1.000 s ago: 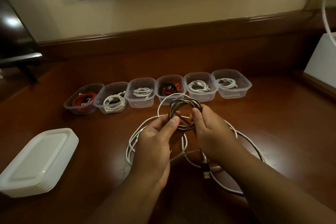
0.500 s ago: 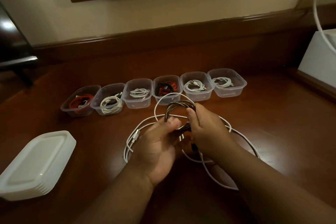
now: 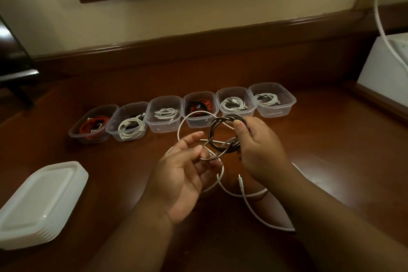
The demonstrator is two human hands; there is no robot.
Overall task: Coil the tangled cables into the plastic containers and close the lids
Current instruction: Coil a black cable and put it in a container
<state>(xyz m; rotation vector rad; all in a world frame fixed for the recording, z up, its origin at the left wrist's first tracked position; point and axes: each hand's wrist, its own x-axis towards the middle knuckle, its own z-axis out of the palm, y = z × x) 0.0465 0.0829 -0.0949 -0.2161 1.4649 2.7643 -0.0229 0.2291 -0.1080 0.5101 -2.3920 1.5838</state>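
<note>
A dark braided cable (image 3: 215,130), wound into a small coil, hangs above the table between my hands. My right hand (image 3: 258,148) grips the coil's right side. My left hand (image 3: 183,172) pinches the coil's lower left loop between thumb and fingers. Under both hands a loose white cable (image 3: 249,203) sprawls on the wooden table (image 3: 331,161). Behind them stands a row of several clear plastic containers (image 3: 163,115), each open and holding a coiled red or white cable. A stack of white lids (image 3: 37,203) lies at the front left.
A white box (image 3: 384,73) with a white cord running up to a wall socket stands at the right. A raised wooden ledge (image 3: 198,46) runs along the back of the table under a framed panel. Dark furniture sits at the far left.
My left hand has turned palm-up and slid to the coil's lower left loop. My right hand has shifted to the coil's right side. The view has moved closer.
</note>
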